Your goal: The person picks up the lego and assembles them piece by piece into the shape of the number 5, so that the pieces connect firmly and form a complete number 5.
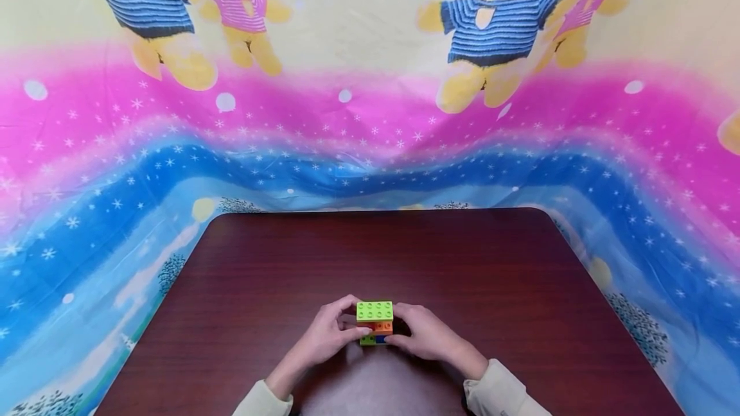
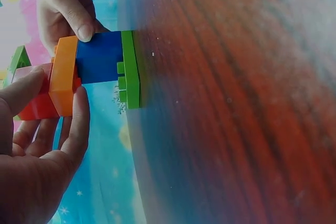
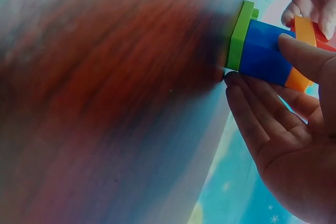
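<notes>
A small stack of toy building blocks stands upright on the table between both hands. At its base is a green plate (image 2: 133,72), with a blue block (image 3: 265,51) on its studs to one side. An orange plate (image 2: 63,80) lies over the blue block. Above that comes a red block (image 2: 41,102), and a lime-green plate (image 1: 374,311) tops everything, studs up. My left hand (image 1: 328,338) pinches the red block, thumb on its near face and a finger at the orange plate. With its thumb on the near face, my right hand (image 1: 429,335) holds the blue block.
The dark red-brown wooden table (image 1: 376,249) has rounded far corners. Behind it and along both sides hangs a patterned cloth (image 1: 324,108) printed with bears, close to the table's edges. Light sleeves (image 1: 503,390) cover the forearms near the front.
</notes>
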Demonstrator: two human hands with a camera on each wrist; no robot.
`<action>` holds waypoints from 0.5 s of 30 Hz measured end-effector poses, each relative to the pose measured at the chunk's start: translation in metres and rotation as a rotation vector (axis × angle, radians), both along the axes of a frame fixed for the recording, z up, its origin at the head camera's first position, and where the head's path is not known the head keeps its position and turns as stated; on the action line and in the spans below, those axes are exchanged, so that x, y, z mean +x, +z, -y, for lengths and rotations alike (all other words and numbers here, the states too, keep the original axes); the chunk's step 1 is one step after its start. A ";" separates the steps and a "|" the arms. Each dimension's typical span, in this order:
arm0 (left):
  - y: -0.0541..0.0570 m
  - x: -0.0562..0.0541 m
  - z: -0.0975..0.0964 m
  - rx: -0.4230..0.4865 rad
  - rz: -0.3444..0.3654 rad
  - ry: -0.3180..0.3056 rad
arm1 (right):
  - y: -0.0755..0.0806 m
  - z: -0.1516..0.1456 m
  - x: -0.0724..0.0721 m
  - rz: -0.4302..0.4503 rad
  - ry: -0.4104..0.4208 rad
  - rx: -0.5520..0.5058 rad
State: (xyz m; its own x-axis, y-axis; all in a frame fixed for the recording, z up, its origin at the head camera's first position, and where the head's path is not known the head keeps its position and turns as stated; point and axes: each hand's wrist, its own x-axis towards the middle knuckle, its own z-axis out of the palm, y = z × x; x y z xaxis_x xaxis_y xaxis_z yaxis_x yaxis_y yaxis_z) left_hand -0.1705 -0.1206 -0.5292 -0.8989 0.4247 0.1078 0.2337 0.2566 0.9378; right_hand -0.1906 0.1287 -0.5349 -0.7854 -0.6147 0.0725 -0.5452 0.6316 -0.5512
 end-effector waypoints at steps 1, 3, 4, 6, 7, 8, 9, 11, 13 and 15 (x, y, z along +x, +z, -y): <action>0.000 0.000 0.000 -0.009 -0.011 0.001 | 0.000 0.000 0.000 -0.001 0.001 -0.001; 0.000 0.000 0.000 -0.030 -0.037 0.004 | 0.000 0.000 0.000 -0.008 0.007 -0.010; 0.000 -0.001 0.000 -0.038 -0.048 0.008 | -0.001 0.000 0.000 -0.007 0.007 -0.011; 0.000 -0.001 0.000 -0.059 -0.073 0.018 | 0.000 0.000 0.000 0.000 0.005 -0.012; 0.000 -0.002 0.000 -0.066 -0.081 0.021 | 0.000 0.000 -0.001 0.008 0.002 -0.011; 0.000 -0.002 0.000 -0.070 -0.090 0.024 | 0.000 0.000 -0.001 0.015 0.000 -0.010; 0.000 -0.003 0.000 -0.075 -0.095 0.027 | 0.000 0.000 -0.001 0.026 -0.003 -0.007; 0.000 -0.004 0.001 -0.084 -0.106 0.030 | 0.000 0.000 -0.002 0.041 -0.010 -0.008; 0.000 -0.005 0.001 -0.092 -0.116 0.031 | 0.001 0.000 -0.002 0.045 -0.014 -0.015; 0.000 -0.006 0.001 -0.102 -0.128 0.040 | 0.001 0.001 -0.003 0.043 -0.011 -0.026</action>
